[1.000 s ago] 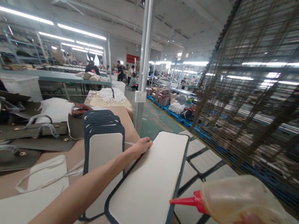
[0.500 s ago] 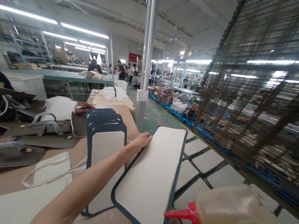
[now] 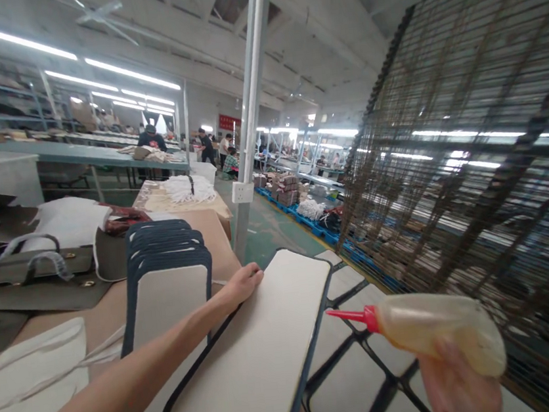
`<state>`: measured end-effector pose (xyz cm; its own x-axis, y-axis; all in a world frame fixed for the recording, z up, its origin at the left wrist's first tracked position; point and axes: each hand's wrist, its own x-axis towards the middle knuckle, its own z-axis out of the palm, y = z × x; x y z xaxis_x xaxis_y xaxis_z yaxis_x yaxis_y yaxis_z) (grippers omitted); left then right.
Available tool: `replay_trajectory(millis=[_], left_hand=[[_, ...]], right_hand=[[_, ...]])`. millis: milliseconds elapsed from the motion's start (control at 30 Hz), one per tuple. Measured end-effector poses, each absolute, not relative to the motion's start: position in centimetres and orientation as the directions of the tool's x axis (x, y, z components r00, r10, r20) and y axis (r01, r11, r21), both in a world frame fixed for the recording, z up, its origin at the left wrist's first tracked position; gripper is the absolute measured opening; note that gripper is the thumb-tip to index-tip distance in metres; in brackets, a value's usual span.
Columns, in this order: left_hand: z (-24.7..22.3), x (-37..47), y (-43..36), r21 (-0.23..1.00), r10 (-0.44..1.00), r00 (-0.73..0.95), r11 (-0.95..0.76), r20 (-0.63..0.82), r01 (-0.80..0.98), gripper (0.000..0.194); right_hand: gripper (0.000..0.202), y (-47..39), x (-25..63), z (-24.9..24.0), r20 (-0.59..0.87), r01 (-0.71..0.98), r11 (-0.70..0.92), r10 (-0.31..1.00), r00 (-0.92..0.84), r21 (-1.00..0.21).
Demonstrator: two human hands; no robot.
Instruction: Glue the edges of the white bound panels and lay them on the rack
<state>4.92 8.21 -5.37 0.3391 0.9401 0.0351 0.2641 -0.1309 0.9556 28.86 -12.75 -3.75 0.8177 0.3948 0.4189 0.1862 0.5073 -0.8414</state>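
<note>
White panel [image 3: 251,347] is clamped by left fingers [image 3: 253,272], bottle [image 3: 430,317] by right fingers [image 3: 451,356]; red banner [image 3: 228,122] illegible.

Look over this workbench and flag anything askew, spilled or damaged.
No spill or damage shows. Only the stack of dark-edged panels looks slightly askew: its far ends are staggered instead of lining up. The panel at the left hand looks intact.

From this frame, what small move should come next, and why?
I'd probably ease the bottle's red tip onto the panel's dark right border: the right hand already holds it pointing there, while the left hand steadies the opposite edge. Whether the tip touches is unclear.
</note>
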Motion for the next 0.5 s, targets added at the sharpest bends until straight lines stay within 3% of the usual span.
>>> replay_trajectory(millis=[100,200,333,500], left_hand=[[-4.7,5.0,7.7,0.955,0.929,0.366,-0.149,0.047,0.256,0.012],[-4.1,5.0,7.3,0.955,0.924,0.378,-0.159,0.054,0.252,0.013],[-4.0,5.0,7.3,0.956,0.921,0.386,-0.154,0.048,0.251,0.013],[-4.5,5.0,7.7,0.96,0.921,0.388,-0.138,0.034,0.243,0.012]], right_hand=[[0.068,-11.6,28.7,-2.7,0.37,0.071,0.6,0.391,0.843,-0.797],[0.07,-11.7,28.8,-3.1,0.333,0.052,0.58,0.39,0.859,-0.813],[0.066,-13.0,28.0,-4.0,0.298,0.005,0.508,0.496,0.816,-0.861],[0.054,-14.0,26.2,-5.1,0.368,0.03,0.486,0.619,0.694,-0.874]])
